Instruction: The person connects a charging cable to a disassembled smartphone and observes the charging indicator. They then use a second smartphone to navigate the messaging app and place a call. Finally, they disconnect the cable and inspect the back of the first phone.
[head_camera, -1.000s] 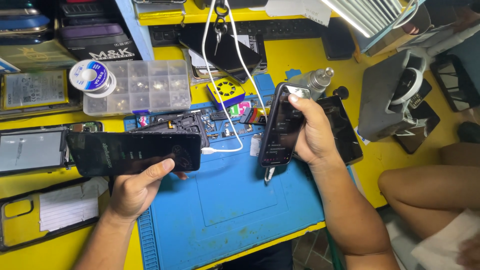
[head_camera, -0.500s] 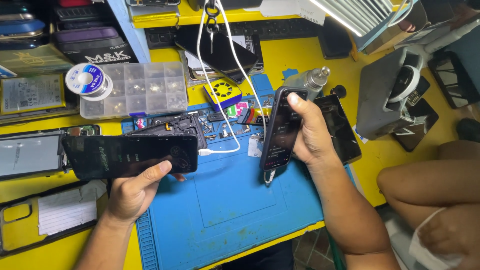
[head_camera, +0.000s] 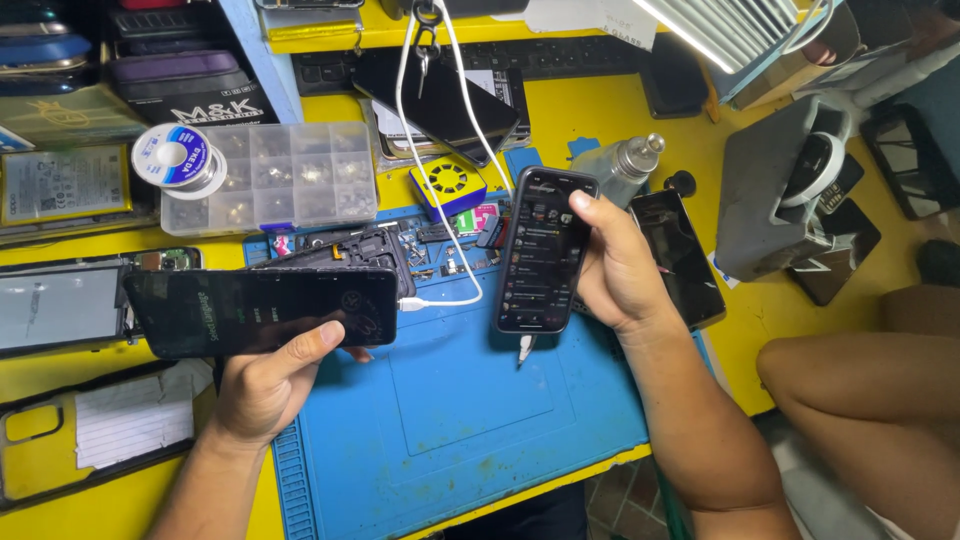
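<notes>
My left hand (head_camera: 268, 385) grips a black phone (head_camera: 260, 308) held sideways over the left part of the blue work mat (head_camera: 460, 420), its dark screen up. A white cable (head_camera: 445, 298) runs into its right end. My right hand (head_camera: 620, 265) holds a second phone (head_camera: 540, 252) upright above the mat, its screen lit and facing me. A thin pointed tool tip (head_camera: 522, 350) sticks out below that phone. Behind the sideways phone lies an opened phone body (head_camera: 350, 248) with bare parts showing.
A clear parts box (head_camera: 280, 175) with a solder spool (head_camera: 180, 155) sits at the back left. A dark screen panel (head_camera: 685, 255) lies right of my right hand, near a metal bottle (head_camera: 625, 165). A grey box (head_camera: 775, 205) stands at right. A bare knee (head_camera: 850, 390) is at lower right.
My right hand has turned its phone from edge-on to screen facing me and lifted it slightly. The sideways phone in my left hand has hardly moved.
</notes>
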